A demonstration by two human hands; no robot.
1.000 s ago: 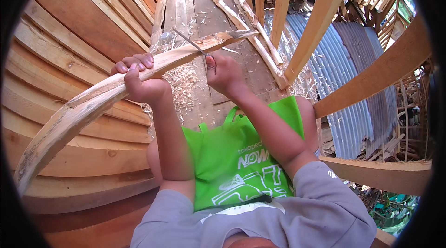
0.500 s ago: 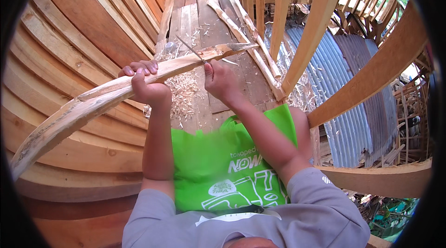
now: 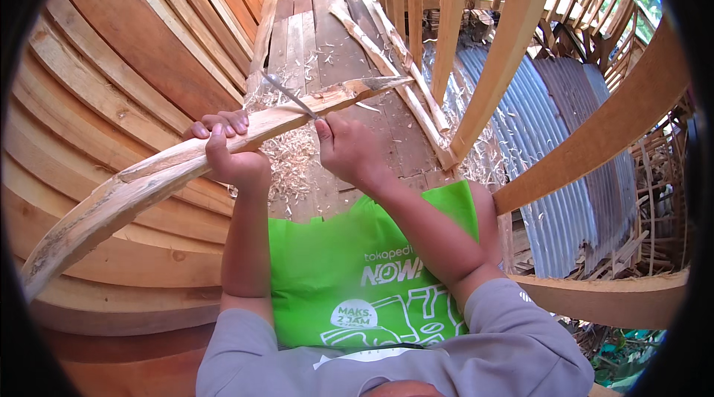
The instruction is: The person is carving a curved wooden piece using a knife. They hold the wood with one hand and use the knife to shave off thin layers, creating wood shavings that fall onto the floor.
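A long peeled wooden pole (image 3: 160, 166) runs aslant in front of me, from the lower left to a tapered far end at the right. My left hand (image 3: 230, 148) is wrapped round its middle. Farther along, my right hand (image 3: 349, 148) is closed round the handle of a knife (image 3: 290, 95), its handle mostly hidden in my fist. The thin blade crosses the top of the pole and points up and to the left. Over my lap lies a green bag (image 3: 320, 255) with white print.
Wood shavings (image 3: 286, 162) litter the plank floor (image 3: 297, 32) below the pole. Two peeled poles (image 3: 387, 62) lie farther off at the right. A board wall (image 3: 111, 99) stands close on my left, a slatted wooden railing (image 3: 513, 47) on my right, with corrugated metal sheets (image 3: 535, 129) beyond.
My right hand and the knife have slid slightly left and toward me along the pole. The pole and my left hand have shifted slightly in view.
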